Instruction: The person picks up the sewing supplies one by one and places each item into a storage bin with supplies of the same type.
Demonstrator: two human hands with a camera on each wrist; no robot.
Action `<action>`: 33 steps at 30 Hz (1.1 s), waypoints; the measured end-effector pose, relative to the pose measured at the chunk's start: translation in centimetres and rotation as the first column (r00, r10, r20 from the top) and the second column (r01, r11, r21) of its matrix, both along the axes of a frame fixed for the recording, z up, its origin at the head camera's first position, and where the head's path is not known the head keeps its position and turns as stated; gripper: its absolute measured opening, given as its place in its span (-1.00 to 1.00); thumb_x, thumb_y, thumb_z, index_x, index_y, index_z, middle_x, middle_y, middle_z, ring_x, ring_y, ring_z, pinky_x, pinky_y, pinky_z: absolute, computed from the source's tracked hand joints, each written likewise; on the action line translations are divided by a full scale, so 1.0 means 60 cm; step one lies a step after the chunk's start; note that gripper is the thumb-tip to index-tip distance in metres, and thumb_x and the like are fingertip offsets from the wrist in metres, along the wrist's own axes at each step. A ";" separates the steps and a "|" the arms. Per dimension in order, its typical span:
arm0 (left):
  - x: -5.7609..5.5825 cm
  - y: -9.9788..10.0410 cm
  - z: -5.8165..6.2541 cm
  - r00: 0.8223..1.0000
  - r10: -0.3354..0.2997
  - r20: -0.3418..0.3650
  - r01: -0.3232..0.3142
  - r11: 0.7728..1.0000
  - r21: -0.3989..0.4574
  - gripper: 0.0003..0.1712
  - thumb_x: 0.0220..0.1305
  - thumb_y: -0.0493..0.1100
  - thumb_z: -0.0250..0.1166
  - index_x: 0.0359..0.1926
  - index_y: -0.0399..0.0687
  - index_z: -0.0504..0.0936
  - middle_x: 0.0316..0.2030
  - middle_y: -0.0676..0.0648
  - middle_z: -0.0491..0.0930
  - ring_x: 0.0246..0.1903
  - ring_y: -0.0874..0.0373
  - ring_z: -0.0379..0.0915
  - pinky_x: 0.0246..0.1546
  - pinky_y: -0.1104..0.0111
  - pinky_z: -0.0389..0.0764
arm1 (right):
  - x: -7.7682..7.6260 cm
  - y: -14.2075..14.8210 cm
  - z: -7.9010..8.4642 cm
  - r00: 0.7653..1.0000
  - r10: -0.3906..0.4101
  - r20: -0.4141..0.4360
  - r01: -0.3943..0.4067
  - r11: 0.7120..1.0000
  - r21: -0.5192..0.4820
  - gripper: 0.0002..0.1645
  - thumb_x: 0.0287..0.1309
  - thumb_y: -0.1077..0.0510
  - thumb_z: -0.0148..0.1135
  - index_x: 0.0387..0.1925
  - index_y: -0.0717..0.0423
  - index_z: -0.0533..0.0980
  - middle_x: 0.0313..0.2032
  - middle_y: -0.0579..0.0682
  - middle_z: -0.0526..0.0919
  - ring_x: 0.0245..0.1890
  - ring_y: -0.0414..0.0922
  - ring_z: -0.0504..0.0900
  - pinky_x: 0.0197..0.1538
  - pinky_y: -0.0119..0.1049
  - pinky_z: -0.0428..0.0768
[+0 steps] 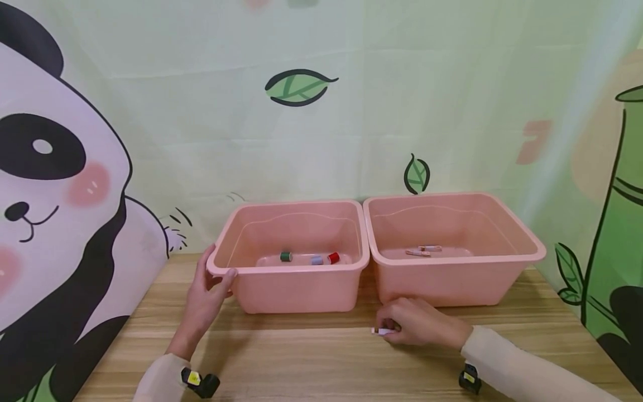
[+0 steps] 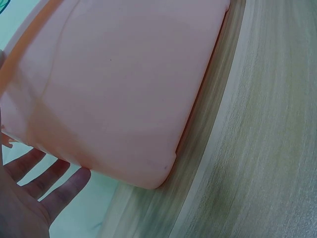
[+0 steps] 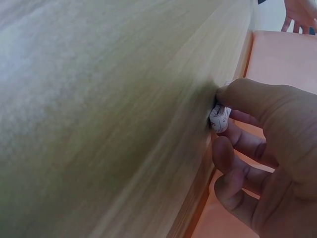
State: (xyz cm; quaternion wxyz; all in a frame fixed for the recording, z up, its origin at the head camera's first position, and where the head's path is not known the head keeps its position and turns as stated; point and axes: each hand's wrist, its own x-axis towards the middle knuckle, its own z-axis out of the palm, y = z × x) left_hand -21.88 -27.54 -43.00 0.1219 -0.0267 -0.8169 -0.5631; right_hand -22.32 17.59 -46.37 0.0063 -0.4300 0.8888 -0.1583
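In the head view, my left hand (image 1: 206,296) holds the front left corner of the left pink bin (image 1: 296,290), thumb at the front rim and fingers along the left side. The left wrist view shows several fingers (image 2: 69,191) against the bin's outer wall. My right hand (image 1: 417,322) is low over the wooden table in front of the right pink bin (image 1: 447,282). Between thumb and fingers it pinches a small rolled tape measure (image 3: 219,119), white with printed marks, close to the tabletop. My fingers partly cover the tape measure.
Inside the left bin lie a green thread spool (image 1: 286,257), a light blue spool (image 1: 316,260) and a red spool (image 1: 334,258). Two whitish strips with reddish ends (image 1: 418,253) lie in the right bin. A printed cloth (image 1: 321,151) hangs behind the table (image 1: 301,363).
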 end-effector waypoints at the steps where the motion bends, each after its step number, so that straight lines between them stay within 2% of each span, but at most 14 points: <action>1: 0.000 0.000 0.000 1.000 0.000 0.000 0.000 1.000 0.001 -0.04 0.43 0.21 0.27 0.62 0.52 -0.13 0.53 -0.08 0.17 0.23 -0.13 0.39 0.01 0.07 0.72 | 0.000 0.000 0.000 1.000 0.000 0.004 0.000 1.000 0.000 -0.86 0.12 0.08 0.48 -0.40 -0.27 0.65 -0.54 -0.34 0.50 -0.50 -0.38 0.44 -0.49 -0.48 0.36; 10: 0.001 0.001 0.000 1.000 0.005 -0.003 -0.005 1.000 -0.010 -0.05 0.43 0.21 0.27 0.62 0.51 -0.12 0.53 -0.09 0.18 0.23 -0.15 0.40 0.01 0.05 0.72 | 0.005 -0.001 0.003 1.000 0.010 -0.025 -0.010 1.000 -0.011 -0.78 0.09 0.10 0.49 -0.45 -0.30 0.59 -0.54 -0.33 0.50 -0.50 -0.40 0.42 -0.49 -0.48 0.34; 17: 0.001 0.002 0.002 1.000 0.004 -0.003 -0.004 1.000 -0.008 -0.04 0.43 0.22 0.27 0.63 0.51 -0.12 0.53 -0.10 0.17 0.24 -0.15 0.40 0.03 0.01 0.70 | 0.006 0.000 0.014 0.999 0.010 -0.043 -0.010 1.000 0.005 -0.82 0.05 0.10 0.47 -0.42 -0.29 0.62 -0.53 -0.32 0.50 -0.49 -0.39 0.42 -0.47 -0.48 0.35; 25: 0.000 -0.001 0.001 1.000 0.001 0.010 -0.001 1.000 -0.004 -0.02 0.43 0.22 0.26 0.63 0.49 -0.15 0.54 -0.10 0.15 0.25 -0.15 0.39 0.04 0.01 0.69 | 0.013 0.004 0.042 0.999 0.023 -0.037 -0.024 1.000 -0.008 -0.86 0.11 0.12 0.47 -0.34 -0.24 0.67 -0.46 -0.37 0.51 -0.45 -0.38 0.47 -0.40 -0.47 0.46; 33: -0.004 -0.003 0.000 1.000 0.000 0.023 -0.001 1.000 0.008 -0.01 0.42 0.23 0.28 0.63 0.51 -0.15 0.55 -0.10 0.13 0.26 -0.15 0.38 0.05 -0.01 0.69 | 0.022 0.009 0.083 1.000 0.024 0.004 -0.024 0.997 -0.078 -0.88 0.18 0.12 0.45 -0.29 -0.21 0.68 -0.42 -0.37 0.56 -0.45 -0.37 0.51 -0.40 -0.50 0.50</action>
